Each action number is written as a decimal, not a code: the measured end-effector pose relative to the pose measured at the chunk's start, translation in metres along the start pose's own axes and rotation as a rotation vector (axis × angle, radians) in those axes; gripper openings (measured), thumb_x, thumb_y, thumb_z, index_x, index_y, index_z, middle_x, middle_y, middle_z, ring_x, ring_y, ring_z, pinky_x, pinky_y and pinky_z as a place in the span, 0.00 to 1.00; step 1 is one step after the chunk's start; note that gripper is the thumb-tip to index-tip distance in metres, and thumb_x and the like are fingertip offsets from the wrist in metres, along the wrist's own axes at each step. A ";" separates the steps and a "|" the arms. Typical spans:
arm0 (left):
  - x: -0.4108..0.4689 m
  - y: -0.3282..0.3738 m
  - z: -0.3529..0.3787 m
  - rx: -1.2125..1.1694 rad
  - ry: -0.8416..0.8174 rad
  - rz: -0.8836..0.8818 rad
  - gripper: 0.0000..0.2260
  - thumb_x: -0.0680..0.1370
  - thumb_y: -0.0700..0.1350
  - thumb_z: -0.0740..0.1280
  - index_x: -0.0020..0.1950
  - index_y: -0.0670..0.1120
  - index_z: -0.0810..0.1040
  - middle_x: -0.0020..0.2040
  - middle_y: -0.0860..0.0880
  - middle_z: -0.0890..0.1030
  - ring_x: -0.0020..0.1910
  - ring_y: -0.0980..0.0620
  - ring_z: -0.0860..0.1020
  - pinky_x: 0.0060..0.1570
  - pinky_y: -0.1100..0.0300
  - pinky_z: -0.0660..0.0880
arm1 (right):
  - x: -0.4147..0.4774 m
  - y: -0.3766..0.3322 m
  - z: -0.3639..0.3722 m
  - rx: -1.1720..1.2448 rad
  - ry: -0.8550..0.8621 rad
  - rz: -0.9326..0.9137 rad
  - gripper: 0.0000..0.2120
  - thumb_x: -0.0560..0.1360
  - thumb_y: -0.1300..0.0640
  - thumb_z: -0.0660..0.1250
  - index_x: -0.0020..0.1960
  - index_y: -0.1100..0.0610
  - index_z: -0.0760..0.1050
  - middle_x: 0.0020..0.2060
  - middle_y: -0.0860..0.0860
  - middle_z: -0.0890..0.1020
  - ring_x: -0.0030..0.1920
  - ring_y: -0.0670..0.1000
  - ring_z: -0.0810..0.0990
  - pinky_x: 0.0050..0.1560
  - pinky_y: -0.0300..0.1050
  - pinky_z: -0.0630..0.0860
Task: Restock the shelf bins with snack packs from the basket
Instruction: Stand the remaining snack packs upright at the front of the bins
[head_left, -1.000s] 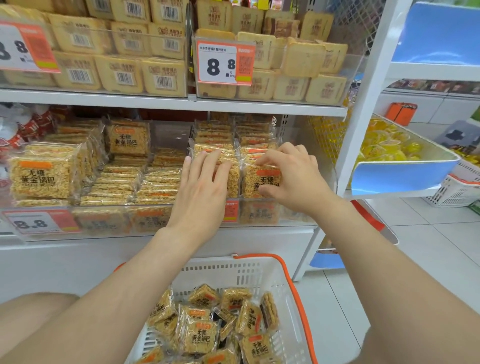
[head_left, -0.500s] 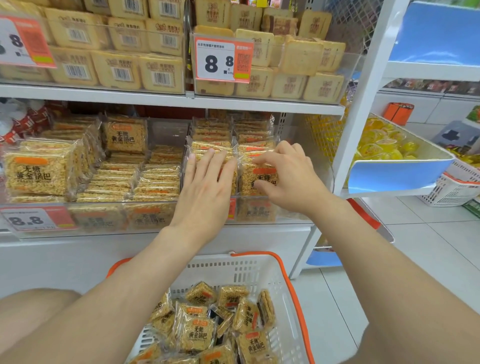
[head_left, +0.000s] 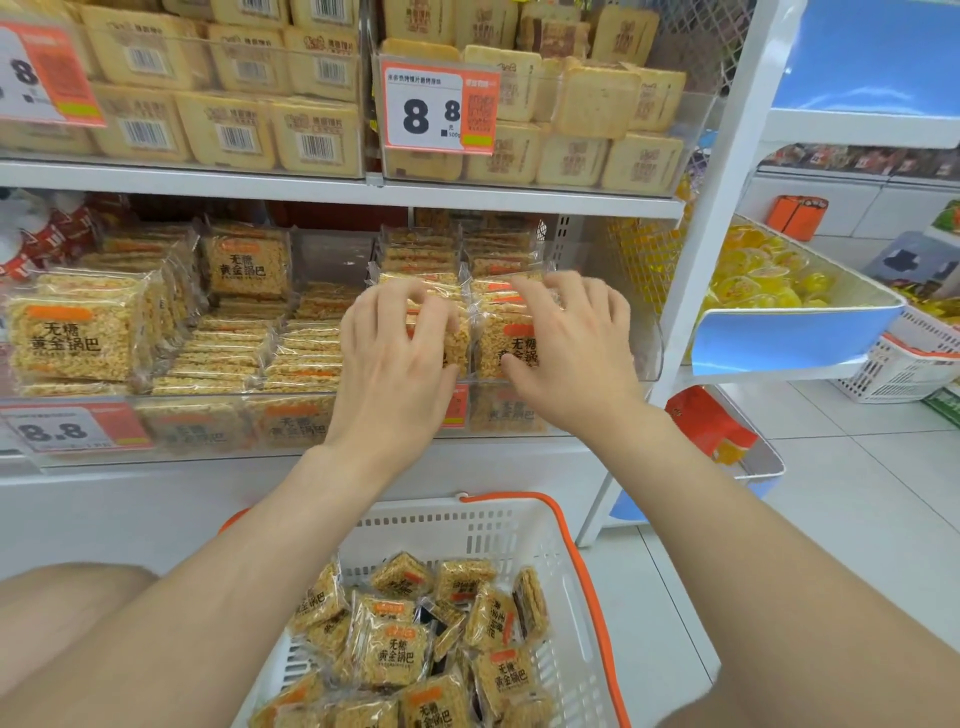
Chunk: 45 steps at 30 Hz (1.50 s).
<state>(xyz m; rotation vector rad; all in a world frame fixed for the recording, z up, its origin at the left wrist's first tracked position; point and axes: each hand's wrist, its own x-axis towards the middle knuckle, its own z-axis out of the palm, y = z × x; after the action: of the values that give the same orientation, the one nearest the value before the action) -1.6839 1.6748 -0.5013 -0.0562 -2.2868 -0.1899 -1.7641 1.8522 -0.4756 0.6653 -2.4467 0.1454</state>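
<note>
Head view: the right hand (head_left: 576, 353) has its grip clamped on the front clear-wrapped golden rice-crisp snack pack (head_left: 501, 345) in the clear plastic shelf bin (head_left: 649, 364). The pack stands upright, its face toward 6 o'clock and its top edge running 9 to 3. At its 9 o'clock the left hand (head_left: 395, 358) curls over the neighbouring pack (head_left: 457, 340), probably pinching it. The white plastic basket with orange handles (head_left: 405, 514) sits at 6 o'clock, holding more packs.

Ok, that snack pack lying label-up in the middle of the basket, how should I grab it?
Probably best from straight above, pinching the label-up pack across its left and right edges. It lies nearly flat on top of the pile in the basket, so nothing covers its face.
</note>
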 end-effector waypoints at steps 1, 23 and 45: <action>-0.001 0.000 -0.004 -0.012 0.054 0.022 0.15 0.74 0.39 0.75 0.56 0.46 0.74 0.61 0.44 0.71 0.61 0.41 0.70 0.59 0.47 0.72 | -0.003 -0.006 -0.005 -0.001 0.065 0.005 0.28 0.71 0.48 0.71 0.70 0.50 0.72 0.61 0.53 0.75 0.61 0.59 0.72 0.63 0.57 0.69; -0.211 -0.046 0.071 0.165 -1.684 0.052 0.18 0.81 0.34 0.61 0.69 0.45 0.79 0.64 0.47 0.81 0.57 0.46 0.82 0.50 0.54 0.81 | -0.133 -0.116 0.049 -0.102 -1.268 -0.533 0.03 0.79 0.64 0.65 0.48 0.58 0.75 0.42 0.51 0.76 0.35 0.51 0.76 0.36 0.45 0.76; -0.275 -0.046 0.075 -0.081 -1.583 -0.108 0.13 0.81 0.34 0.65 0.60 0.50 0.69 0.57 0.47 0.79 0.50 0.48 0.77 0.51 0.51 0.78 | -0.118 -0.129 0.045 -0.057 -1.314 -0.544 0.10 0.80 0.65 0.61 0.58 0.59 0.78 0.45 0.52 0.77 0.35 0.50 0.74 0.31 0.44 0.70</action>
<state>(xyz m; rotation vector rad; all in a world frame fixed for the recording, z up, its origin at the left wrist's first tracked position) -1.5618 1.6464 -0.7617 -0.1667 -3.8616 -0.3751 -1.6411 1.7793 -0.5864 1.7631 -3.2319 -0.8229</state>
